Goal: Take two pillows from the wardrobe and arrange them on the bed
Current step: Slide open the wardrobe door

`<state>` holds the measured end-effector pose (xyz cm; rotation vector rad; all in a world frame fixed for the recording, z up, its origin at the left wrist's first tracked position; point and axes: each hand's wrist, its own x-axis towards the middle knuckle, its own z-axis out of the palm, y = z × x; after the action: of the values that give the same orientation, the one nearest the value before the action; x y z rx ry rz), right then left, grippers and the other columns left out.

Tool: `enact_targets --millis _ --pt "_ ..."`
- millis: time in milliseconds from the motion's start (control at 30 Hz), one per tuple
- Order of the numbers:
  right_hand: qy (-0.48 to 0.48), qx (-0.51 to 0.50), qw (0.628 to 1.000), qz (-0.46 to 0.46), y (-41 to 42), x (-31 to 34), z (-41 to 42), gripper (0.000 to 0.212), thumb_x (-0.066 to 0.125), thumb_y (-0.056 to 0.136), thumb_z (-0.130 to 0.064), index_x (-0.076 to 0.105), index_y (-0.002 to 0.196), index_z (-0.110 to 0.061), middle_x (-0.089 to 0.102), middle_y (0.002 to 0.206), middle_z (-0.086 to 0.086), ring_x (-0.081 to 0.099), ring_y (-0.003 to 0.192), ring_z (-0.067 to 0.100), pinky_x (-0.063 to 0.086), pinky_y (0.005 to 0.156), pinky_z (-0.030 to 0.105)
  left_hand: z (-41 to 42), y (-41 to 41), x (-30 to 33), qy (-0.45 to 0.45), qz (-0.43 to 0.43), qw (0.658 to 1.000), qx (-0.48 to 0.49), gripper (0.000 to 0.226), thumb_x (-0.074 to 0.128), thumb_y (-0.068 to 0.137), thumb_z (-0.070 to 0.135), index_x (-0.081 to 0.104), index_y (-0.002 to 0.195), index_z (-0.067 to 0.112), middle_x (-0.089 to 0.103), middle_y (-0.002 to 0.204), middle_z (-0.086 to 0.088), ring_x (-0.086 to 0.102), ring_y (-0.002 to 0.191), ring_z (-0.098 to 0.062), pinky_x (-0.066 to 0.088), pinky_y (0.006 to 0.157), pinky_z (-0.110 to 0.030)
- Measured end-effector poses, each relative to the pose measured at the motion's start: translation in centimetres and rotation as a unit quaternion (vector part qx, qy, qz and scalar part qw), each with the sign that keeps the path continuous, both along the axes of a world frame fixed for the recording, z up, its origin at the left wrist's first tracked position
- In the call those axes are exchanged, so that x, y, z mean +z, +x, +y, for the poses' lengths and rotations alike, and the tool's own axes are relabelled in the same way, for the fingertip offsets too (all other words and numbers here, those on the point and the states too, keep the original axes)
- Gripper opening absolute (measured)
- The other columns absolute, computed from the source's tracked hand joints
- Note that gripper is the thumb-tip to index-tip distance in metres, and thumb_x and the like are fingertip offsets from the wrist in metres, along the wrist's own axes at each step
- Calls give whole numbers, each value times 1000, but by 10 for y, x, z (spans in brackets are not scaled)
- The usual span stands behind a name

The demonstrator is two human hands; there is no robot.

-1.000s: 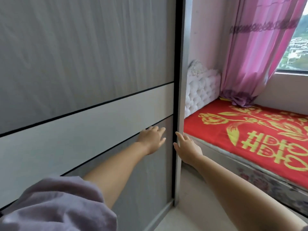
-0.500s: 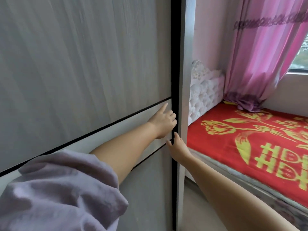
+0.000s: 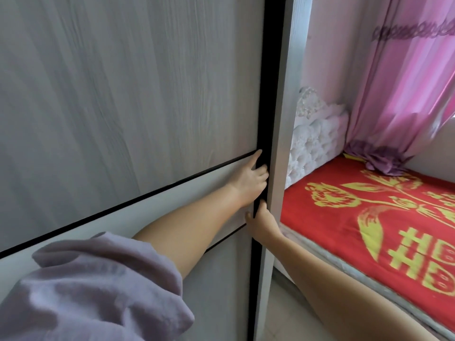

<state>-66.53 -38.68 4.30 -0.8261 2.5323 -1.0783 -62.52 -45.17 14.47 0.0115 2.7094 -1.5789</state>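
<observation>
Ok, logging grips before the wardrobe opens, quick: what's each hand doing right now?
Left hand: fingers hooked around the black edge of the sliding wardrobe door.
Right hand: gripping the same door edge, lower down.

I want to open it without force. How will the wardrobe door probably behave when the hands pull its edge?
The wardrobe door is a tall flat panel, so it is probably stiff and rather heavy. Its dark edge sits flush by the frame, so it likely slides sideways rather than swings. The left hand and right hand hook only fingertips there, so they may slip.
</observation>
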Motion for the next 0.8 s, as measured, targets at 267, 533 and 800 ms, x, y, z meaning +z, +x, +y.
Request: enact_targets --millis 267,533,800 --pt "-47 23 999 -1 40 4 3 39 39 99 -31 39 126 -3 51 128 21 56 110 37 46 84 42 4 54 0 -8 34 999 0 34 40 99 13 52 130 6 46 141 -15 30 139 -30 4 116 -61" --pt "15 106 990 87 134 2 -8 29 31 101 -24 43 121 -6 51 121 15 59 98 34 52 84 49 -8 161 -3 6 48 999 17 27 42 96 8 59 118 6 54 130 -13 40 131 -28 7 115 -61" --pt "29 214 962 165 236 -8 -22 38 29 101 -37 43 119 -6 62 112 14 63 94 33 52 78 46 -26 280 -4 5 59 998 35 25 46 90 3 67 96 13 62 105 -4 53 112 -25 11 118 -53"
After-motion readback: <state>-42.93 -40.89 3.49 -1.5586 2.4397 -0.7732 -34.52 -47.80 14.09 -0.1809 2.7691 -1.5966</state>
